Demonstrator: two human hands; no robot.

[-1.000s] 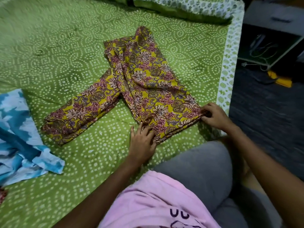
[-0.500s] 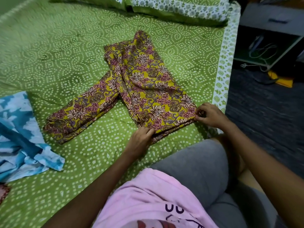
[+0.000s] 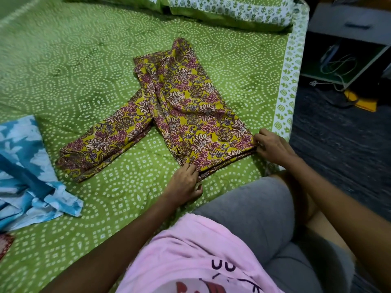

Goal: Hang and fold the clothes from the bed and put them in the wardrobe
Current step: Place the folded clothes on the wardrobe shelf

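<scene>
The left hand [image 3: 184, 183] has its fingers curled, pinching the near hem of the floral garment [image 3: 186, 111] at its left corner. The right hand [image 3: 273, 145] pinches the right corner of the same hem, fingers bent round the layered edge. The garment lies partly folded on the bed [image 3: 63, 60], one sleeve angled out to the left. A blue cloth [image 3: 25, 166] lies well apart at the bed's left edge. Pillows [image 3: 222, 9] sit at the far end.

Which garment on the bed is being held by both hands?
The yellow floral garment: the left hand and right hand grip its near edge. The blue-and-white garment lies untouched.
</scene>
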